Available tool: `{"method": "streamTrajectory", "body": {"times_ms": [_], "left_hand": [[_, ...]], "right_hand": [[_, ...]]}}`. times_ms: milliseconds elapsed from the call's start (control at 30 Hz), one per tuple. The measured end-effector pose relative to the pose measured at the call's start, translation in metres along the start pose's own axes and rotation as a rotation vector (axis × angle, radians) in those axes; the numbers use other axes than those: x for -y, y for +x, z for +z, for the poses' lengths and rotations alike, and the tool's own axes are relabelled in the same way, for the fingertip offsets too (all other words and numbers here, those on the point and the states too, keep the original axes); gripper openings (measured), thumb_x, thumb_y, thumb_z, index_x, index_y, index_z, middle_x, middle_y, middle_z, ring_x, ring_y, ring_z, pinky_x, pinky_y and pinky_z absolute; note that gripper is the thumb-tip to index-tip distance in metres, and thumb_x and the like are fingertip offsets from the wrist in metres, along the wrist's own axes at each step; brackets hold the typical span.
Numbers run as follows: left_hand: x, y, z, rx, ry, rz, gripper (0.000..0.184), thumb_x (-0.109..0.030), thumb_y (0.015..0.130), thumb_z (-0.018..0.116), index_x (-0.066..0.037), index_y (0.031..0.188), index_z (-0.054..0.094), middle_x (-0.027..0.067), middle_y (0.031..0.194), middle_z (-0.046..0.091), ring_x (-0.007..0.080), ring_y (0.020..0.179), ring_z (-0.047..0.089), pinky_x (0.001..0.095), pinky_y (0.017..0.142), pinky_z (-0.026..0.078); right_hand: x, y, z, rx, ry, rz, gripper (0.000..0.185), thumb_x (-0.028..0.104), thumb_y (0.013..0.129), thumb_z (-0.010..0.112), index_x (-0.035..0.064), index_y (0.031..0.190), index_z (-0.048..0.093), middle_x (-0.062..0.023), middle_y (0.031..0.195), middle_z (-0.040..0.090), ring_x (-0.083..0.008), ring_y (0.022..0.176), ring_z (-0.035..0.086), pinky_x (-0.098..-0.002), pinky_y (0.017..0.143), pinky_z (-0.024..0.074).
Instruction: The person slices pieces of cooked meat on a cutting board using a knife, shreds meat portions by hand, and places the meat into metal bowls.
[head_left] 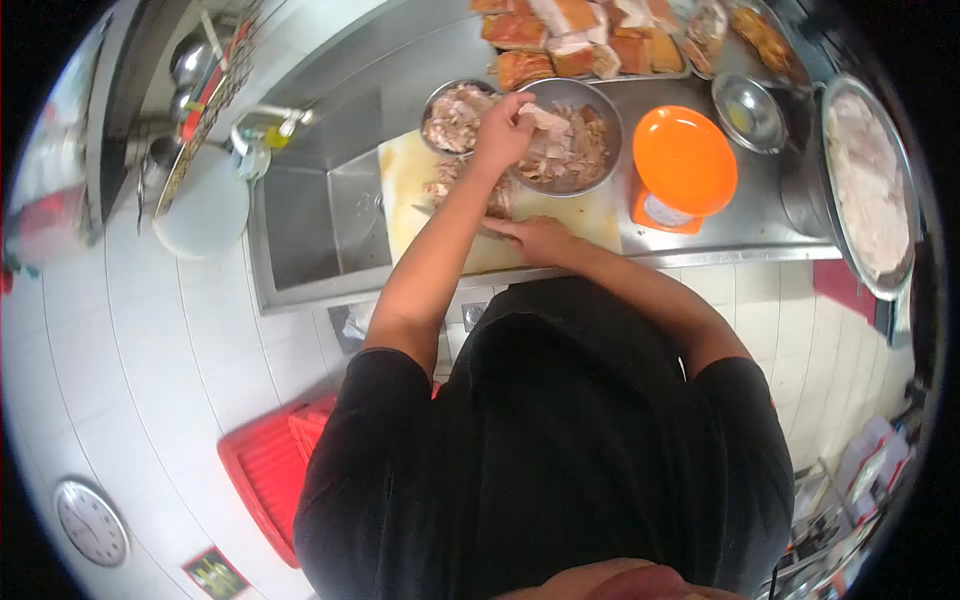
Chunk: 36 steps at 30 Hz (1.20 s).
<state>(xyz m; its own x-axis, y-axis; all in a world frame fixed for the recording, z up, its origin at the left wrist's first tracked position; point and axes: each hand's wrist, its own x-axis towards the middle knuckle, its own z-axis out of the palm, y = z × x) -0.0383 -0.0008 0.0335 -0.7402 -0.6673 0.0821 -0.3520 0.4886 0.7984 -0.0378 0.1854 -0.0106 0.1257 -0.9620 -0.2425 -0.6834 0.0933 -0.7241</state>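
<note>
My left hand (pixel 505 130) reaches over the rim of a metal bowl (pixel 617 150), its fingers closed on a pale piece of meat (pixel 545 120). Cut meat (pixel 580 150) lies in that bowl. My right hand (pixel 545 241) is wrapped round the handle of a knife (pixel 497 233), low over the cutting board (pixel 405 185). The blade points left, and my left forearm hides part of it. Chopped meat (pixel 440 185) lies on the board beneath that forearm. A smaller bowl of chopped meat (pixel 458 115) stands just left of my left hand.
An orange scale (pixel 685 160) stands right of the board. At the back is a tray with slabs of meat (pixel 575 40). A small metal bowl (pixel 750 115) and a large basin of pale meat (pixel 870 190) are farther right. A sink (pixel 330 215) lies left.
</note>
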Motion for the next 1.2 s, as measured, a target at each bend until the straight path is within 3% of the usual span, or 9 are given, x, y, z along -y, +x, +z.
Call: {"method": "streamTrajectory", "body": {"times_ms": [100, 233, 400, 500, 600, 700, 867, 1000, 1200], "left_hand": [[0.004, -0.033, -0.047, -0.105, -0.486, -0.076, 0.024, -0.001, 0.100, 0.065, 0.001, 0.124, 0.064, 0.0075, 0.101, 0.074, 0.0123, 0.083, 0.069, 0.0281, 0.072, 0.057], [0.027, -0.109, -0.110, -0.231, -0.567, -0.277, 0.028, 0.007, 0.097, 0.061, 0.002, 0.124, 0.059, 0.0090, 0.097, 0.073, 0.0125, 0.076, 0.066, 0.0275, 0.068, 0.054], [0.118, -0.202, -0.133, -0.158, -0.500, -0.588, 0.021, -0.002, 0.095, 0.068, 0.000, 0.115, 0.069, 0.0060, 0.086, 0.071, 0.0139, 0.077, 0.066, 0.0289, 0.072, 0.056], [0.160, -0.233, -0.114, -0.233, 0.044, -0.445, 0.026, -0.003, 0.090, 0.071, -0.001, 0.117, 0.072, 0.0101, 0.093, 0.071, 0.0186, 0.076, 0.068, 0.0335, 0.073, 0.057], [0.161, -0.244, -0.098, -0.490, 0.263, -0.320, 0.030, -0.006, 0.088, 0.074, -0.003, 0.118, 0.074, 0.0146, 0.105, 0.070, 0.0273, 0.082, 0.071, 0.0390, 0.079, 0.058], [0.157, -0.255, -0.094, -0.458, 0.275, -0.249, 0.027, -0.008, 0.087, 0.074, -0.003, 0.114, 0.074, 0.0172, 0.112, 0.067, 0.0354, 0.094, 0.070, 0.0432, 0.084, 0.058], [0.153, -0.256, -0.093, -0.409, 0.302, -0.167, 0.016, -0.004, 0.085, 0.069, -0.004, 0.100, 0.075, 0.0175, 0.103, 0.063, 0.0373, 0.100, 0.067, 0.0470, 0.088, 0.056], [0.156, -0.256, -0.091, -0.423, 0.322, -0.107, 0.010, -0.002, 0.084, 0.066, -0.003, 0.090, 0.074, 0.0176, 0.100, 0.062, 0.0378, 0.099, 0.065, 0.0486, 0.086, 0.056], [0.163, -0.257, -0.093, -0.401, 0.337, -0.065, 0.011, -0.003, 0.087, 0.067, -0.003, 0.096, 0.074, 0.0169, 0.101, 0.063, 0.0387, 0.100, 0.066, 0.0474, 0.089, 0.056]], "right_hand": [[-0.007, 0.001, 0.006, -0.070, 0.076, -0.037, 0.065, 0.022, 0.100, 0.056, 0.0408, 0.161, 0.042, -0.0227, 0.113, 0.075, -0.0435, 0.101, 0.073, -0.0536, 0.090, 0.0568], [-0.020, 0.006, 0.029, -0.177, 0.203, -0.087, 0.062, 0.021, 0.101, 0.058, 0.0341, 0.160, 0.045, -0.0224, 0.122, 0.074, -0.0423, 0.107, 0.073, -0.0489, 0.096, 0.0570], [-0.013, 0.007, 0.038, -0.209, 0.316, -0.089, 0.064, 0.017, 0.101, 0.063, 0.0308, 0.161, 0.045, -0.0226, 0.124, 0.073, -0.0430, 0.109, 0.072, -0.0466, 0.099, 0.0569], [0.004, 0.007, 0.035, -0.196, 0.193, -0.081, 0.065, 0.019, 0.101, 0.064, 0.0304, 0.161, 0.043, -0.0247, 0.121, 0.073, -0.0443, 0.107, 0.072, -0.0487, 0.096, 0.0572], [0.021, 0.008, 0.033, -0.206, 0.095, -0.140, 0.064, 0.020, 0.102, 0.063, 0.0312, 0.161, 0.043, -0.0252, 0.115, 0.074, -0.0459, 0.100, 0.072, -0.0511, 0.090, 0.0580], [0.036, 0.009, 0.030, -0.179, -0.049, -0.182, 0.063, 0.022, 0.102, 0.061, 0.0329, 0.161, 0.042, -0.0238, 0.103, 0.075, -0.0468, 0.089, 0.072, -0.0531, 0.083, 0.0585], [0.057, 0.015, 0.029, -0.022, -0.382, -0.123, 0.066, 0.025, 0.102, 0.061, 0.0363, 0.163, 0.037, -0.0219, 0.088, 0.073, -0.0438, 0.080, 0.072, -0.0548, 0.076, 0.0583], [0.076, 0.010, 0.015, 0.010, -0.467, -0.113, 0.068, 0.025, 0.102, 0.061, 0.0365, 0.164, 0.036, -0.0220, 0.088, 0.073, -0.0426, 0.080, 0.073, -0.0558, 0.075, 0.0582], [0.072, 0.031, 0.031, 0.008, -0.389, -0.039, 0.067, 0.024, 0.101, 0.063, 0.0371, 0.162, 0.039, -0.0244, 0.091, 0.074, -0.0434, 0.084, 0.073, -0.0554, 0.077, 0.0585]]}}
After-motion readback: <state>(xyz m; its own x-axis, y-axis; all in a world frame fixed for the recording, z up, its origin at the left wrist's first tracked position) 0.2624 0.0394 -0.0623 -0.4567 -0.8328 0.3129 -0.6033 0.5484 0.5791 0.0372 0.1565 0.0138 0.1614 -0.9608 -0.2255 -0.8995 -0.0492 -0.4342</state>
